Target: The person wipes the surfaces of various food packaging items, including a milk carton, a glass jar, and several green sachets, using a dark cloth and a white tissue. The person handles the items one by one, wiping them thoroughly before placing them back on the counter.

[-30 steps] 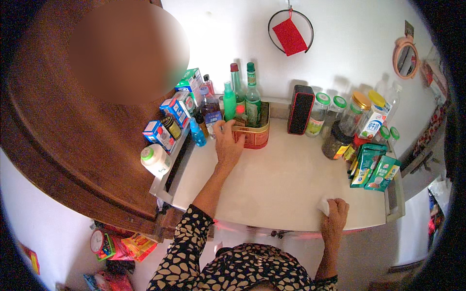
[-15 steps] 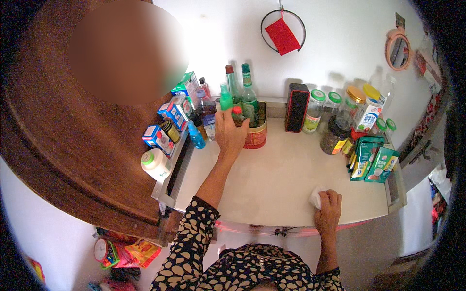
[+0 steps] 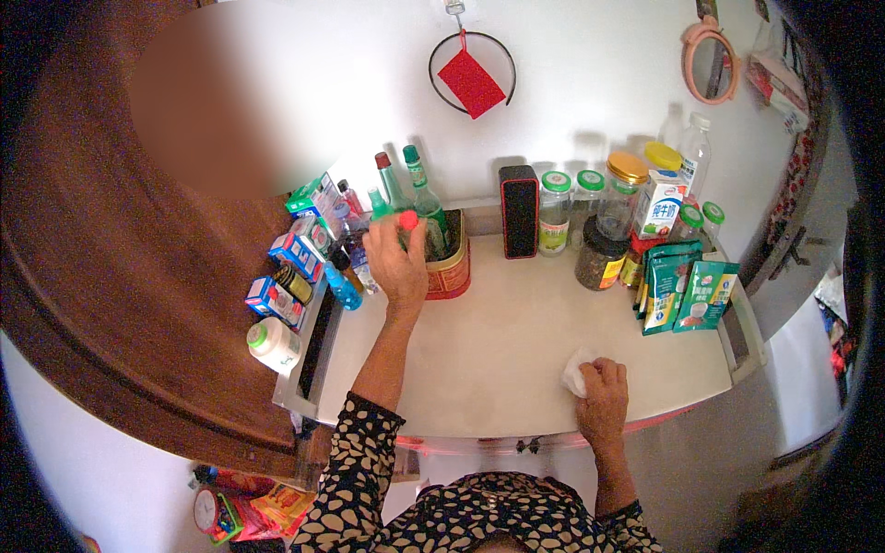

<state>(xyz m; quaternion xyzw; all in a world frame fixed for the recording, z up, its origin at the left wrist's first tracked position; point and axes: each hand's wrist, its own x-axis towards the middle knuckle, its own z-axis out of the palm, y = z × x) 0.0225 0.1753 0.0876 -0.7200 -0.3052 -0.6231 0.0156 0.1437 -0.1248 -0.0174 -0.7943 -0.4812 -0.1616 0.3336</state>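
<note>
My left hand (image 3: 396, 272) is curled round a small bottle with a red cap (image 3: 408, 220), the cap showing above my fingers; most of the bottle is hidden. It is at the left side of a red and gold tin box (image 3: 449, 278). Two green glass bottles stand there, one with a green top (image 3: 426, 198) and one with a red top (image 3: 393, 184). A light green bottle (image 3: 378, 205) shows just behind my fingers. My right hand (image 3: 604, 396) is closed on a crumpled white tissue (image 3: 578, 372), resting on the tabletop (image 3: 489, 359) near its front edge.
Small boxes (image 3: 275, 301), a white bottle with a green cap (image 3: 274, 345) and a blue bottle (image 3: 342, 288) line the left side. A black speaker (image 3: 519, 212) stands at the back. To the right are lidded jars (image 3: 554, 214), a milk carton (image 3: 660, 205) and green packets (image 3: 705, 297).
The view has shifted, so the table and its things sit further left in the picture. My left hand stays at the red-capped bottle by the tin; my right hand still holds the tissue.
</note>
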